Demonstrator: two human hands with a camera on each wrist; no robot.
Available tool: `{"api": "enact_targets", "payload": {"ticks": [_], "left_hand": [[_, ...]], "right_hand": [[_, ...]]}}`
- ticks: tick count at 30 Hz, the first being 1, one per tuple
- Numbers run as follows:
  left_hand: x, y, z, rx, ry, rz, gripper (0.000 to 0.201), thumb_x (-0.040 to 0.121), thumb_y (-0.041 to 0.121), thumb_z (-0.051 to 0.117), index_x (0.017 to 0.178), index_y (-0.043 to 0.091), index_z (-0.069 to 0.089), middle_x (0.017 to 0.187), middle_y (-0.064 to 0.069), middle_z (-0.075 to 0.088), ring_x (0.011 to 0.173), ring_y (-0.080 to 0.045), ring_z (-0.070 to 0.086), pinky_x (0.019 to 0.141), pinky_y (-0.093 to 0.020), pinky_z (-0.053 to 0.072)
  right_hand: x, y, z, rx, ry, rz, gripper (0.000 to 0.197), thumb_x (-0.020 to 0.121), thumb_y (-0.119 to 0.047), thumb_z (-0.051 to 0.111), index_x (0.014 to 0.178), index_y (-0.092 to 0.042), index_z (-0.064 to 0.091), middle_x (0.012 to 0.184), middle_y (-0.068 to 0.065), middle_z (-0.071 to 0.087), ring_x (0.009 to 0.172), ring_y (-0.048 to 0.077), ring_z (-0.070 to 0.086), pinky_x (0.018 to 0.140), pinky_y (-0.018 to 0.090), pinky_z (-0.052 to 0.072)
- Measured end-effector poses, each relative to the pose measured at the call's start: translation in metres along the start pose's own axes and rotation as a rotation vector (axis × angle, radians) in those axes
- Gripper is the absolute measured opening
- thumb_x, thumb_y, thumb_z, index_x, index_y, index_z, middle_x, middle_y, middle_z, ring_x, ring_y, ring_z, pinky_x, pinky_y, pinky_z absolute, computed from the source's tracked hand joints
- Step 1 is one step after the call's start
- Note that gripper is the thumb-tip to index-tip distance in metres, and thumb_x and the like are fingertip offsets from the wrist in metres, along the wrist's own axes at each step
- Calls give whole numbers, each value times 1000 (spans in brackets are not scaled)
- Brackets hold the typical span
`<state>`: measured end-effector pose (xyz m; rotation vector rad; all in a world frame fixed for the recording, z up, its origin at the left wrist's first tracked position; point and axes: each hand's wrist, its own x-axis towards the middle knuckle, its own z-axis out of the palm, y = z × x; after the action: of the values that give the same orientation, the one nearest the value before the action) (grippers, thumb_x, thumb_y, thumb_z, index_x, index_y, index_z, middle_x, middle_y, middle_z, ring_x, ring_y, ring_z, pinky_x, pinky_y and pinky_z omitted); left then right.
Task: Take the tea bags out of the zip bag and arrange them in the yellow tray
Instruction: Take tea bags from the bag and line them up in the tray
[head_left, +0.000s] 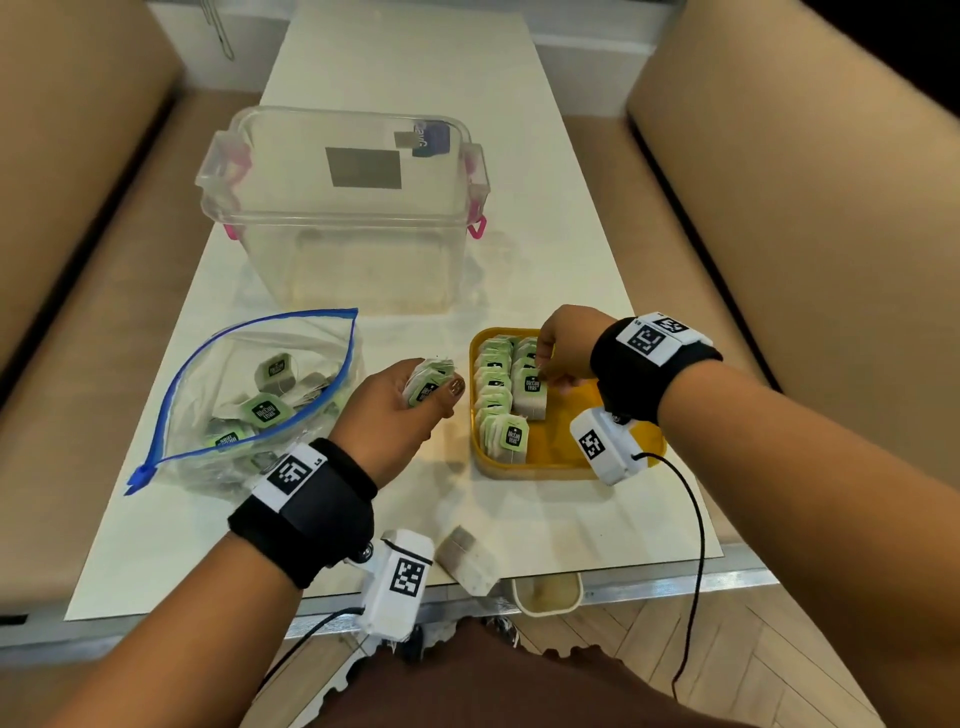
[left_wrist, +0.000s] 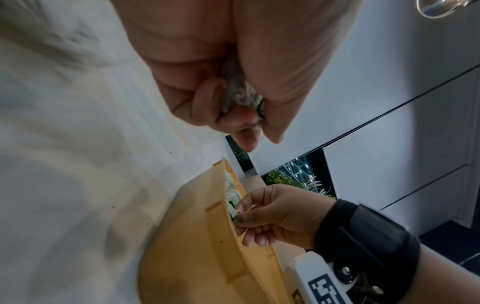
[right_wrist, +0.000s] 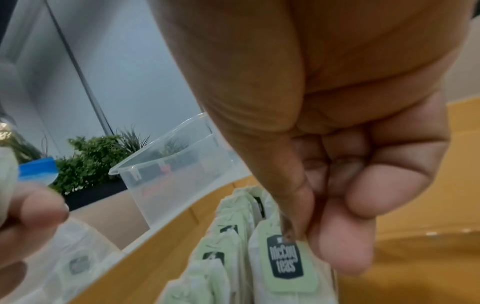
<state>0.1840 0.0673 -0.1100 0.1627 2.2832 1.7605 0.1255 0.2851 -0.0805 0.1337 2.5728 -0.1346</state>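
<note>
Your right hand is over the yellow tray, thumb and fingers pinching the green paper tag of one tea bag standing at the near end of the right row. Two rows of upright tea bags fill the tray's left side; their exact count is hard to tell. Your left hand sits just left of the tray, fingers curled around a small stack of tea bags. Behind that wrist, the clear zip bag with its blue seal lies open on the white counter, several bags still inside. One loose tea bag lies by the near edge. One clear plastic tub with pink latches stands beyond your fingers.
</note>
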Motion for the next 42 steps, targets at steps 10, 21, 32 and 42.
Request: {"api": "enact_targets", "payload": {"ticks": [10, 21, 32, 42], "left_hand": [[-2, -1, 1, -5, -46, -3, 22, 81, 14, 72, 102, 18, 64, 79, 5, 60, 57, 6, 52, 55, -9, 41], [5, 11, 11, -87, -155, 36, 18, 86, 7, 67, 99, 16, 59, 77, -17, 65, 49, -10, 50, 51, -23, 41], [6, 14, 12, -79, -121, 74, 3, 87, 17, 67, 85, 17, 64, 48, 10, 54, 44, -4, 44, 48, -14, 40], [15, 6, 10, -18, -46, 29, 13, 81, 13, 73, 86, 24, 67, 78, -5, 69, 57, -10, 55, 51, -19, 48]], "right_hand": [[-5, -2, -5, -52, 54, 12, 22, 88, -22, 65, 93, -3, 75, 92, 10, 75, 79, 22, 69, 85, 34, 57], [-65, -34, -21, 401, 149, -532, 14, 88, -23, 67, 97, -15, 71, 74, -9, 68, 61, 7, 63, 55, 11, 46], [-64, -12, -26, 516, 266, -448, 9, 85, -17, 71, 91, -11, 67, 73, 2, 73, 62, 14, 69, 67, 27, 56], [-52, -5, -27, 380, 270, -352, 5, 87, -15, 66, 91, -14, 69, 70, -4, 68, 64, 15, 69, 69, 25, 55]]}}
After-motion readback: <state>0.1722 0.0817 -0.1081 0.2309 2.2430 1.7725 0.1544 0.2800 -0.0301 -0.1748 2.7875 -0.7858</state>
